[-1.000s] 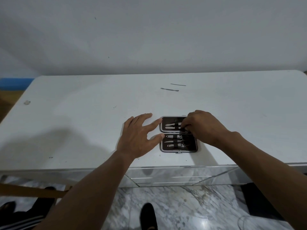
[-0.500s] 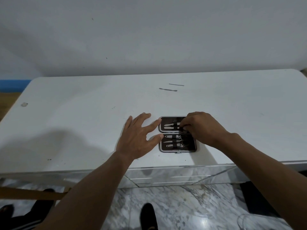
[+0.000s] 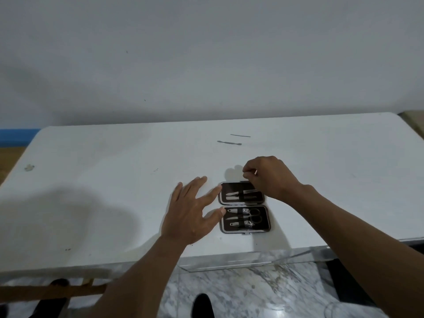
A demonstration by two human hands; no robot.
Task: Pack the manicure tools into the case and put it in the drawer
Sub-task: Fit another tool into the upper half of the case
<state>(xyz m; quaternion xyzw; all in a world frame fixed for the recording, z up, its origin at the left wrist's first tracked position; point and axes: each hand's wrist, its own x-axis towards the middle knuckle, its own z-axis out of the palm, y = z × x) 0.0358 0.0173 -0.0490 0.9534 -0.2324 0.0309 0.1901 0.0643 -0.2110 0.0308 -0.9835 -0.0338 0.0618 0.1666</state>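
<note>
White table top point(image 3: 91, 180), broad, rounded far corners; small pale chip point(image 3: 29, 167) near its left edge, a pair of dark specks point(image 3: 67, 249) close to the front edge. Plain grey-white wall point(image 3: 206, 53) behind, a few tiny marks on it, blue strip point(image 3: 18, 136) at its foot on the left. Below the table: grey-veined marble floor point(image 3: 252, 290), wooden bar point(image 3: 46, 292) crossing low left, black shoe toe point(image 3: 203, 305) at bottom centre.

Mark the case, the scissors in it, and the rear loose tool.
case point(image 3: 264, 227): head view, bare lining at near-right corner.
scissors point(image 3: 252, 215): head view, where the handle loops meet.
rear loose tool point(image 3: 240, 135): head view, middle of shaft.
</note>
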